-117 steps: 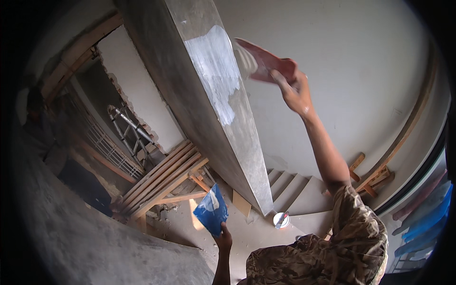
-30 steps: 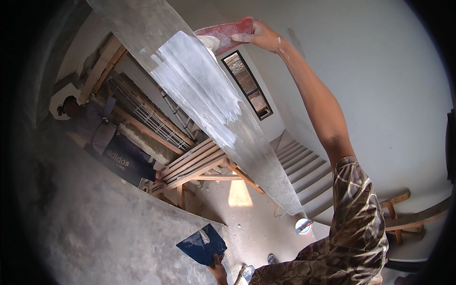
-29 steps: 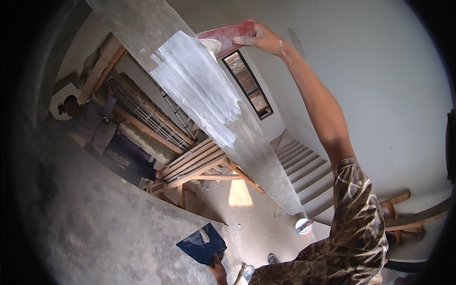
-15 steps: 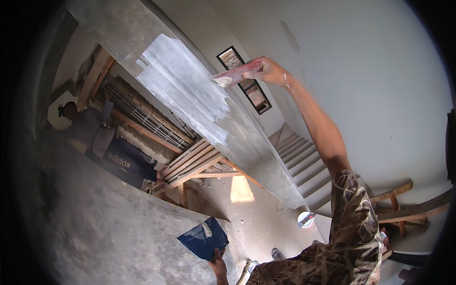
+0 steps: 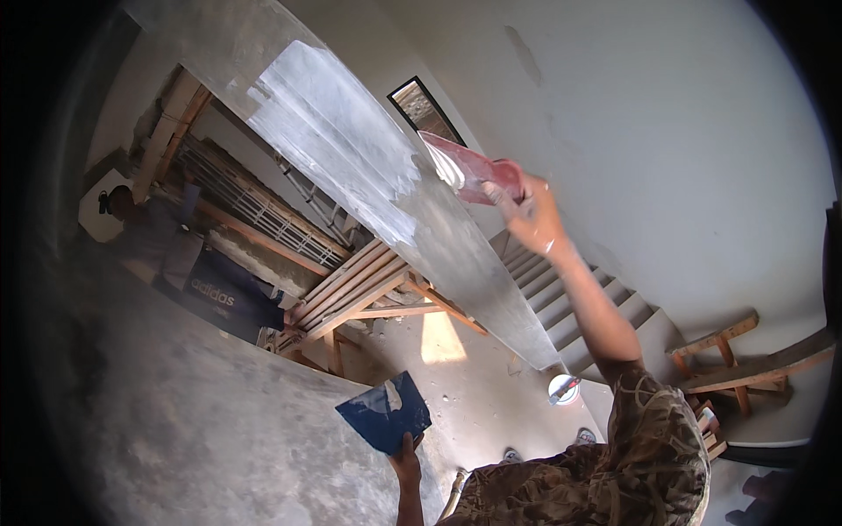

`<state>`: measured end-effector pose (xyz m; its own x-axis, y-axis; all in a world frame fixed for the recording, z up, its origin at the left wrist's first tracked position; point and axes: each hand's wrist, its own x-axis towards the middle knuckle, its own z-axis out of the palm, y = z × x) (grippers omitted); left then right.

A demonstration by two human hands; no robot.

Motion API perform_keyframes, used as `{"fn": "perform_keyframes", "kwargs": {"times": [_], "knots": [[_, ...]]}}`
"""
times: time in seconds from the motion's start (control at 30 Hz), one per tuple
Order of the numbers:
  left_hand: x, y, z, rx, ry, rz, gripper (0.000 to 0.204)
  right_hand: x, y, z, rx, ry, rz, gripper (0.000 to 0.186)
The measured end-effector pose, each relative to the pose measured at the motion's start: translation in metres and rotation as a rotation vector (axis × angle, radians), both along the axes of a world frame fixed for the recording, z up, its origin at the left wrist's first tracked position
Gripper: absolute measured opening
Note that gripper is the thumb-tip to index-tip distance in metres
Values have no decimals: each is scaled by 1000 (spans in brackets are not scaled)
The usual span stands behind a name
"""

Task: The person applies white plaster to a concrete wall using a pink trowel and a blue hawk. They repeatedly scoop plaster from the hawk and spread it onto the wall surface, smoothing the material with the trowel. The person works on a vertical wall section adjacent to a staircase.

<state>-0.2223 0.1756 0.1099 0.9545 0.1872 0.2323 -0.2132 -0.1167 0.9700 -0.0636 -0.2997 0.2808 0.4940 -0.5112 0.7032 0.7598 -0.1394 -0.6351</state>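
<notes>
My right hand (image 5: 533,219) grips a red plastering trowel (image 5: 481,171) with white putty along its blade. The trowel is off to the right side of a long grey concrete beam (image 5: 478,285); whether it touches the edge, I cannot tell. A wide patch of pale, streaked putty (image 5: 329,123) covers the upper part of the beam's face. Lower down, my left hand (image 5: 405,460) is closed round the edge of a dark blue square board (image 5: 373,421), which carries a smear of white putty.
On the floor stands a white bucket (image 5: 563,399) with a tool across its top. Stairs (image 5: 561,302) rise behind the beam. Wooden trestles (image 5: 368,307) are at centre left, and a wooden bench (image 5: 754,373) at right. Another person (image 5: 210,280) is at the left.
My right hand and the trowel have moved down and right, away from the putty patch, and the blade has turned to show more putty. The blue board has shifted slightly up and right.
</notes>
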Motion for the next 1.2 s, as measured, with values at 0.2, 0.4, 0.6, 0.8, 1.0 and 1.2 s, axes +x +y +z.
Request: {"fn": "perform_keyframes", "kwargs": {"times": [0.2,0.4,0.6,0.8,1.0,1.2], "knots": [[61,-8,1,-61,-5,-229,49,-28,95,32,-142,-21,-589,32],[96,26,9,-51,40,-298,48,8,143,56,-81,105,-855,46],[135,98,7,-28,23,-401,45,26,236,16,-367,155,-808,63],[171,133,20,-45,57,-423,44,2,130,81,-499,-203,-981,44],[182,133,14,-56,20,-435,46,25,125,19,-789,20,-1031,62],[189,128,13,-82,-17,-534,47,-9,179,-88,-655,288,-690,56]]}}
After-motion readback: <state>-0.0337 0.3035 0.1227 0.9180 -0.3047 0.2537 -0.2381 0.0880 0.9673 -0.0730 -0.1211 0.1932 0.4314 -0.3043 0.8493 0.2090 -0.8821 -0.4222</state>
